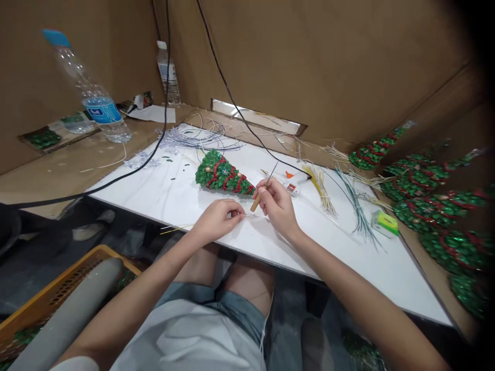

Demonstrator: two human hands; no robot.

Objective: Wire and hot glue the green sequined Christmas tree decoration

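My right hand (277, 205) is closed around a thin tool with a wooden handle (256, 203), perhaps an awl; its slim metal shaft points up and away. My left hand (218, 219) is pinched on thin wires (176, 228), whose white and yellow ends stick out to the left past the table's front edge. Between the fingertips of both hands lie fine pale strands, too small to make out clearly. Just behind the hands, a small green tinsel Christmas tree (222, 175) with red garland and baubles lies on its side, its tip toward my right hand.
A white glue gun (297, 181) lies behind my right hand. Bundles of yellow wires (320, 190) and green wires (356, 206), and a green-yellow tape dispenser (385, 223), are on the right. More trees (429, 206) line the right edge. A black cable (154, 149) crosses the table; water bottles (102, 111) stand left.
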